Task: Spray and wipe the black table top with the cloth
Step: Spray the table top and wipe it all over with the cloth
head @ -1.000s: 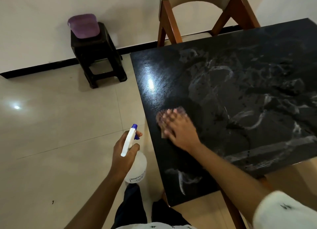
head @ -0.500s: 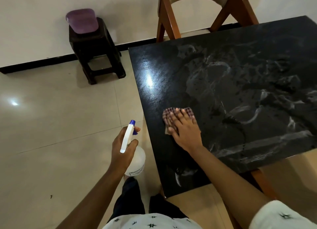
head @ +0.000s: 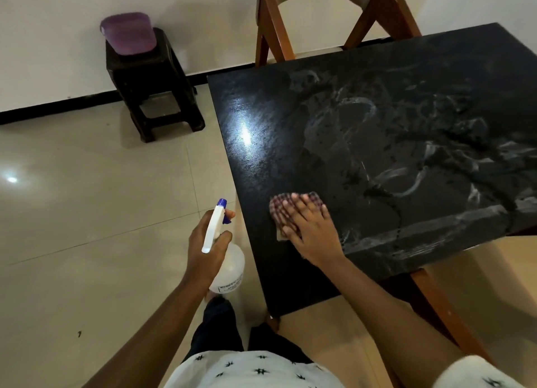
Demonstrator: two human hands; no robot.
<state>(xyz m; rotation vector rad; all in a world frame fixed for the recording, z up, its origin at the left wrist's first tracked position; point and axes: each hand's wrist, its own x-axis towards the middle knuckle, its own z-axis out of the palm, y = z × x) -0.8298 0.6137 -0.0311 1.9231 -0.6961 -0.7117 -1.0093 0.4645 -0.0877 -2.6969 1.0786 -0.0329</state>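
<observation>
Black table top (head: 290,120) fills the right half of the head view, its near-left corner close to the person's legs. Whitish wet streaks and smears cover the centre and right. The strip along the left edge is plainer, with one light glare spot.

Cloth (head: 277,210), red/white checked, lies flat on the top near the left edge, toward the near end. Right hand (head: 312,233) sits on it palm down, fingers straight and spread, pressing it to the surface. Cloth shows past the fingertips and on the left side.

Left hand (head: 203,249) is off the table, over the floor (head: 87,198), just beside the table's left edge. Fingers wrap round the neck of the spray bottle (head: 231,267), index finger at the blue trigger. Bottle has a translucent white body, white head and blue nozzle tip. Nozzle points away from the person, roughly along the table edge. Hands are near each other, not touching.

Dark stool (head: 151,96) stands against the wall at far left, with a purple pad-like thing (head: 128,34) on top. Wooden chair (head: 270,30) stands at the far table edge. Floor is glossy beige tile. White shirt (head: 247,370) has small black marks.
</observation>
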